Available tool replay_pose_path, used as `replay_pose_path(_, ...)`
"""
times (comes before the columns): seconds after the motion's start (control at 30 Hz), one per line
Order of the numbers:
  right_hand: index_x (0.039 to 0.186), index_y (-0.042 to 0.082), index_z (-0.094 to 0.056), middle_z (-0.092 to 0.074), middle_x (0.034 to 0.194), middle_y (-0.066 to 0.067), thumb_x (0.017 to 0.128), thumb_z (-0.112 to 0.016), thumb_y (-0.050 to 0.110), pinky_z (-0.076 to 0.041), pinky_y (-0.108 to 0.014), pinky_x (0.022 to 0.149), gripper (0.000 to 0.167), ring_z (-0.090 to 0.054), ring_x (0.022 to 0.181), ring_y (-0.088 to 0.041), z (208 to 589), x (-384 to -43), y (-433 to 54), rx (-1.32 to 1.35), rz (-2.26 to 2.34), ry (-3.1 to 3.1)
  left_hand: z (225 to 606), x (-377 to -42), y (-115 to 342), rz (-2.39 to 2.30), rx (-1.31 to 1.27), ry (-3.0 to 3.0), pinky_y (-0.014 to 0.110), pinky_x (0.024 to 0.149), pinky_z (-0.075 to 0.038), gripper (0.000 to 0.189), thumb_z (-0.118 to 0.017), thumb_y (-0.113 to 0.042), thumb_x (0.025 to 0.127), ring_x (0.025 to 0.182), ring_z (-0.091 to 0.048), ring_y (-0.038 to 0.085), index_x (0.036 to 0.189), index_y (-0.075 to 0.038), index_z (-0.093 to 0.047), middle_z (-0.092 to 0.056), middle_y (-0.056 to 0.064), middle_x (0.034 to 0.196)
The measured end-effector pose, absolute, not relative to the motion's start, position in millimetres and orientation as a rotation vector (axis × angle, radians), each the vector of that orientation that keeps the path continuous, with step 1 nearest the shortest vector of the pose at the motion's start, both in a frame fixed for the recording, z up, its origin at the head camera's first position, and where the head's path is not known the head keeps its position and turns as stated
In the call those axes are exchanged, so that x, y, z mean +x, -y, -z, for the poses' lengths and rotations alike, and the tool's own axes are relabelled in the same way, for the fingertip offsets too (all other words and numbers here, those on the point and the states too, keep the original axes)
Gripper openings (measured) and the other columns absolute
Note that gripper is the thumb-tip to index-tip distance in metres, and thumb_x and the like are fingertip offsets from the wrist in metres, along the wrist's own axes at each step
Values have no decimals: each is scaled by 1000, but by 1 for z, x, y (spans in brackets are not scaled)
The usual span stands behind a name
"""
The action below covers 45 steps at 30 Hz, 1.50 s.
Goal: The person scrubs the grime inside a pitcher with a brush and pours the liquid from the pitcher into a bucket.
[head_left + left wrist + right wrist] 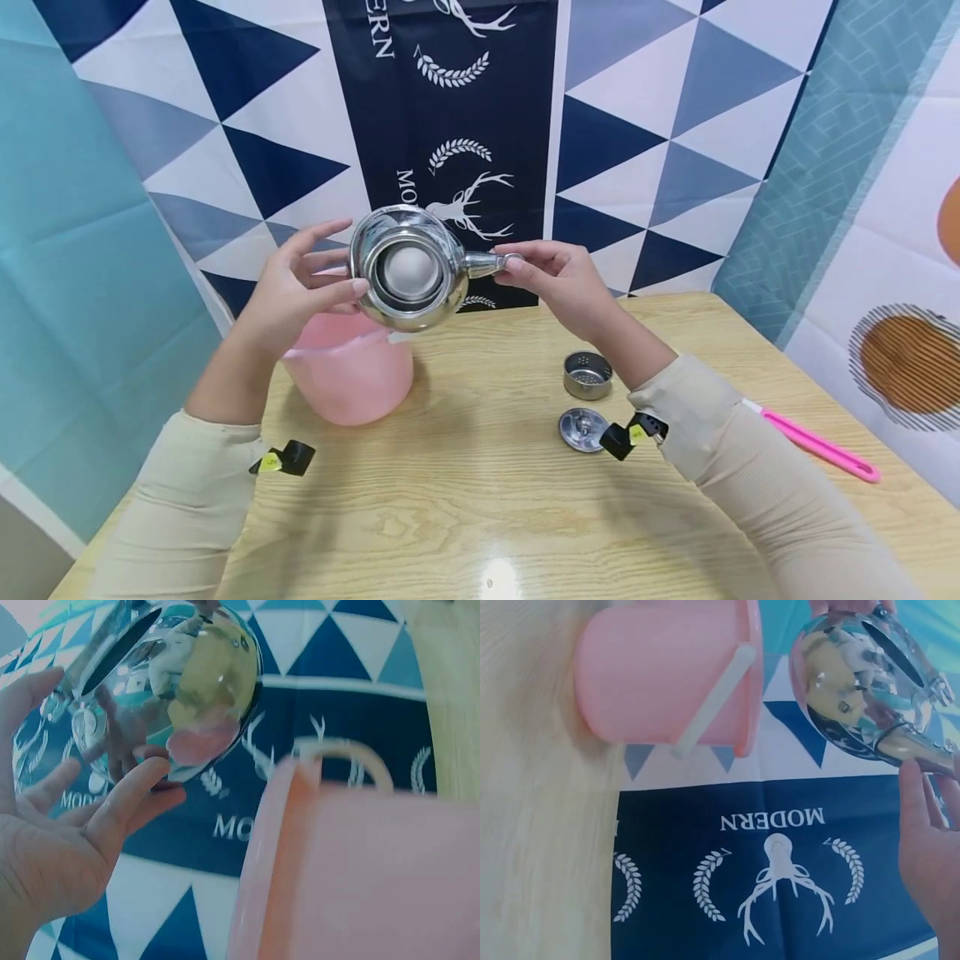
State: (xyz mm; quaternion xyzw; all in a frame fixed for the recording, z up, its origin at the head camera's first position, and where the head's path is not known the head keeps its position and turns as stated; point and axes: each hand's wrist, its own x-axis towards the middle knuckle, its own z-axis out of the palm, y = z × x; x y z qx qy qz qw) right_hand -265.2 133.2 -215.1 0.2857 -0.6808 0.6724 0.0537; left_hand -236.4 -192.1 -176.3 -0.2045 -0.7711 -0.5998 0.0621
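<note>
A shiny metal teapot (453, 300) is held up above the table, its round, lidless mouth turned toward the head camera. My right hand (566, 275) pinches the teapot's spout between thumb and fingers. On the opposite side, my left hand (288, 292) holds the pot's edge, thumb in front and the other fingers spread behind. In the left wrist view, the left fingertips touch the polished body, which mirrors the surroundings. A perforated metal strainer (587, 385) and a round metal lid (581, 429) lie on the table below my right forearm.
A pink bucket (360, 379) with a pale handle stands below and behind my left hand. Toward the right table edge lies a tool with a bright pink handle (825, 446), partly hidden by my right sleeve. A patterned cloth (630, 108) hangs behind the wooden table (420, 500).
</note>
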Motion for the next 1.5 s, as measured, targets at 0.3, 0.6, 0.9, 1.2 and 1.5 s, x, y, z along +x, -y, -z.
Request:
replay_pose_path(0.3, 113, 2, -68, -66, 111, -11, 100, -58, 21, -53, -37, 93, 25, -65, 102, -21, 217, -252, -153, 768, -2439, 1827, 186, -236, 151, 2088, -418, 2245, 37, 59, -61, 58, -74, -21, 88, 73, -70, 21, 140, -17, -48, -63, 17, 114)
replay_pose_path(0.6, 105, 4, -68, -68, 101, -9, 99, -56, 29, -56, -33, 88, 29, -66, 94, -20, 233, -244, -171, 414, -2451, 1937, 216, -239, 119, 2227, -286, 2305, 39, 59, -61, 51, -67, -28, 93, 64, -68, 21, 136, -8, -49, -58, 20, 114)
replay_pose_path(0.9, 98, 9, -70, -70, 91, -7, 100, -56, 26, -57, -32, 84, 22, -69, 88, -18, 254, -246, -187, 168, -2548, 1901, 252, -243, 96, 2275, -303, 2363, 43, 63, -61, 55, -64, -34, 93, 65, -69, 30, 134, 0, -48, -59, 24, 110)
replay_pose_path(1.2, 91, 9, -70, -70, 89, -8, 100, -56, 23, -57, -33, 84, 21, -69, 85, -18, 278, -257, -196, -16, -2639, 1902, 286, -252, 80, 2367, -212, 2320, 41, 56, -61, 44, -64, -24, 94, 57, -65, 26, 126, 3, -53, -60, 22, 102)
replay_pose_path(1.5, 102, 2, -58, -69, 82, -7, 102, -51, 15, -57, -32, 85, 15, -69, 79, -15, 302, -271, -195, -182, -2658, 1903, 315, -265, 75, 2447, -119, 2294, 36, 50, -60, 35, -65, -21, 92, 51, -63, 23, 117, 3, -58, -61, 15, 88)
